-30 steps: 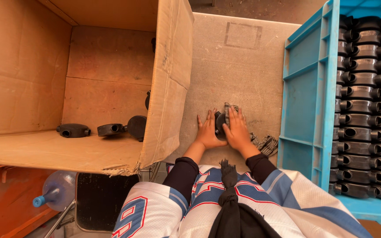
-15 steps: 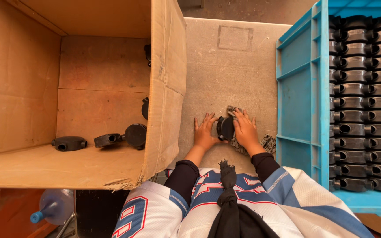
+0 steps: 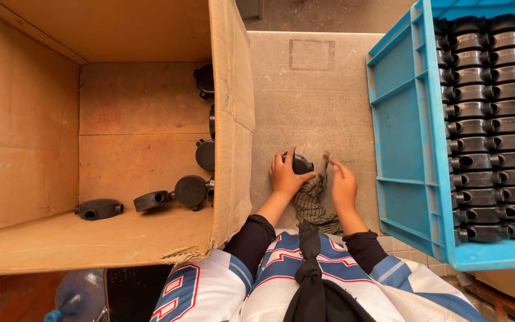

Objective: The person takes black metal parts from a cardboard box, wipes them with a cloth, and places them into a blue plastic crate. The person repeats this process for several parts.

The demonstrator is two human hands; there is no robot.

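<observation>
My left hand (image 3: 285, 176) grips a round black plastic fitting (image 3: 301, 163) on the grey table top (image 3: 314, 101). A checked grey cloth (image 3: 312, 201) lies under and beside the fitting. My right hand (image 3: 343, 188) rests just right of it, fingers pinching the cloth's upper edge. Both hands sit between the cardboard box and the blue crate, near the table's front edge.
A large open cardboard box (image 3: 49, 155) on the left holds several loose black fittings (image 3: 189, 191). On the right a blue plastic crate (image 3: 406, 155) holds several rows of black fittings (image 3: 487, 119). A water bottle (image 3: 78, 296) stands on the floor at lower left.
My right hand has come off the fitting and shifted right onto the cloth. The left hand now holds the fitting alone. The camera has moved closer.
</observation>
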